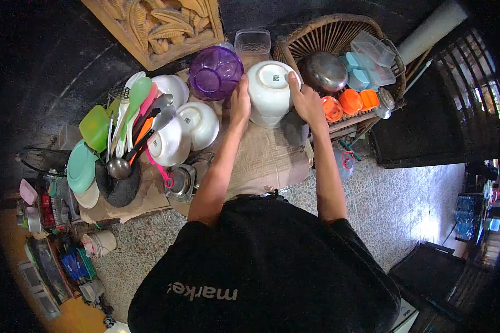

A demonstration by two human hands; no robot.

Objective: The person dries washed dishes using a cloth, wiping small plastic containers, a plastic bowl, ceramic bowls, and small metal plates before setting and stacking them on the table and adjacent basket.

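Between my two hands is a stack of white bowls [270, 100], upside down with a printed mark on the top base. My left hand [240, 102] presses against the stack's left side. On the right side, my right hand [307, 102] grips it with the thumb near the top base; its other fingers are partly hidden. A purple glass-like bowl [215, 73] lies just left of the stack. Further left, white bowls [199, 125] rest base up on the cardboard [261, 161]. Close by my right wrist is a dark grey rounded object [295, 129].
At left, a dark stone mortar [116, 186] stands beneath several ladles and spoons, beside green plates [83, 166]. A wicker rack [339, 25] at right carries a metal pan [323, 72] and orange cups [350, 101]. A carved wooden panel [158, 28] leans behind.
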